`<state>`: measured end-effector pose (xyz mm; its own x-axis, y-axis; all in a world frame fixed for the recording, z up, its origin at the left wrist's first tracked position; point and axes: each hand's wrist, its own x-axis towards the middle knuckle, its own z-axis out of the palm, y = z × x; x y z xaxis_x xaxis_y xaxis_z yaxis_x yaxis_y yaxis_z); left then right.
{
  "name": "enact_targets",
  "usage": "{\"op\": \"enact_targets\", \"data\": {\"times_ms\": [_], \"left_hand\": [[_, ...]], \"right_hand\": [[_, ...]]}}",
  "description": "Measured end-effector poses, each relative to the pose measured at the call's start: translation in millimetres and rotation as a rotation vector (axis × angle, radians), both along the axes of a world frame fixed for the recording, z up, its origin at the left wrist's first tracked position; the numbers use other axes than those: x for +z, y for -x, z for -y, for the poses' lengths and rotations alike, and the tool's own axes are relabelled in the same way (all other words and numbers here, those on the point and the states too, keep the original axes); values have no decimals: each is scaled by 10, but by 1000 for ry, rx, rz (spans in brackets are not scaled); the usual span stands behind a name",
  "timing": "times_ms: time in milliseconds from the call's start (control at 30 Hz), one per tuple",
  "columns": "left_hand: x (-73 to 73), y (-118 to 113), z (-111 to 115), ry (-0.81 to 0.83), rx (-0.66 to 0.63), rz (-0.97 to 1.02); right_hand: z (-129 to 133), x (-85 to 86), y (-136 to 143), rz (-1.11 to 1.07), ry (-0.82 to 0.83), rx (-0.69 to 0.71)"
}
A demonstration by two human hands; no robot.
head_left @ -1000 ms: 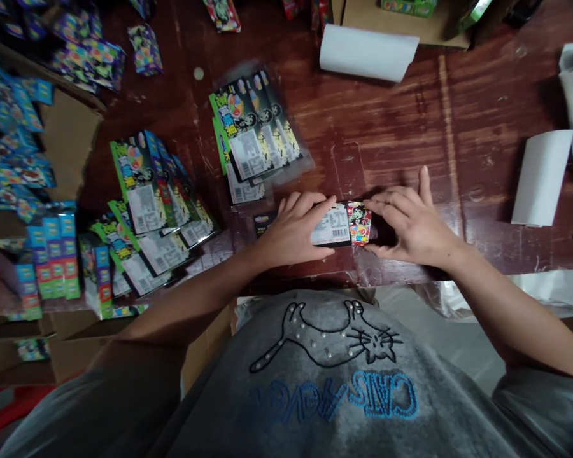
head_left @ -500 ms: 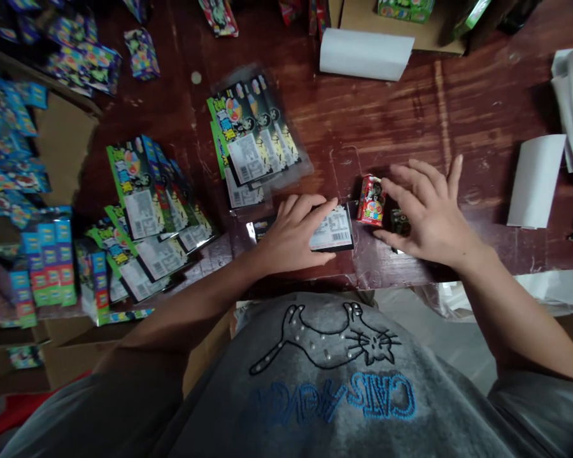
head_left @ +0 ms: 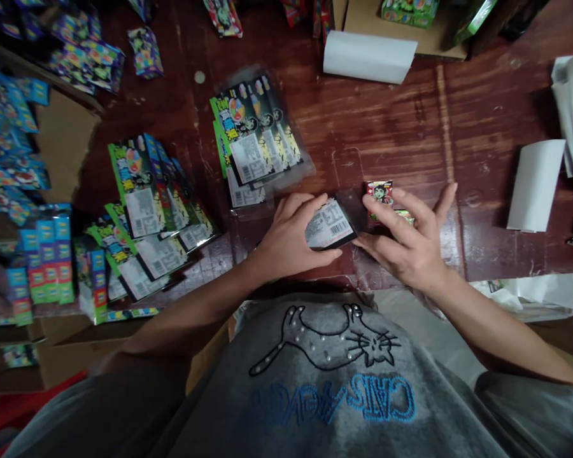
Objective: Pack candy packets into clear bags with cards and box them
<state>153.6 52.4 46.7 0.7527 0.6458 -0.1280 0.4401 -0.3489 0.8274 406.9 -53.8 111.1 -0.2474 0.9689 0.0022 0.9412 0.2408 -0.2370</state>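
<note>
My left hand (head_left: 293,235) grips a flat black packet (head_left: 332,226) with a white barcode label, its thumb and fingers at the two long edges. A clear plastic end sticks out from the packet toward the right. My right hand (head_left: 413,238) has its fingers apart, the lowest fingertips close to that plastic end. One finger reaches across a small red box (head_left: 382,189) with a cartoon figure. Partly hidden behind the same fingers is a small green box (head_left: 404,216). Whether the right fingertips press on either box is unclear.
Bagged black packets (head_left: 260,143) lie beyond my left hand, and more stacked packets (head_left: 146,210) sit to the left. Small striped boxes (head_left: 50,261) and blue sachets (head_left: 9,152) fill the far left. White curved sheets (head_left: 370,56) rest at the back and right.
The packet under my left hand has turned, and its clear end now shows. My right hand has moved left and over the red box, which has shifted slightly away from me.
</note>
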Motion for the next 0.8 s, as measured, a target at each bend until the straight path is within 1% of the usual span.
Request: {"op": "enact_targets", "data": {"times_ms": [33, 100, 167, 233, 300, 367, 400, 500, 567, 633, 700, 800], "left_hand": [[-27, 9, 9, 2, 16, -32], [-89, 30, 18, -16, 24, -91], [-146, 51, 16, -47, -12, -134], [-178, 64, 17, -62, -68, -155], [-184, 70, 29, -66, -103, -155], [-176, 74, 49, -77, -101, -134], [-171, 76, 59, -89, -89, -120], [-173, 80, 83, -131, -71, -81], [-189, 67, 96, -152, -112, -65], [-207, 40, 104, -167, -158, -57], [-221, 9, 104, -187, -174, -66], [-228, -15, 86, -241, -185, -105]], "right_hand": [[-11, 3, -60, 24, -8, 13], [-83, -3, -245, 22, 37, 17], [-194, -23, -446, -6, 144, 27], [-299, -44, -566, -28, 215, 54], [-366, -61, -559, -25, 196, 46], [-384, -84, -457, -39, 132, 29], [-377, -102, -394, -61, 116, 46], [-323, -189, -236, -164, 160, 170], [-284, -253, -178, -222, 218, 242], [-248, -285, -167, -267, 257, 285], [-202, -252, -231, -280, 297, 285], [-90, -70, -506, -178, 345, 166]]}}
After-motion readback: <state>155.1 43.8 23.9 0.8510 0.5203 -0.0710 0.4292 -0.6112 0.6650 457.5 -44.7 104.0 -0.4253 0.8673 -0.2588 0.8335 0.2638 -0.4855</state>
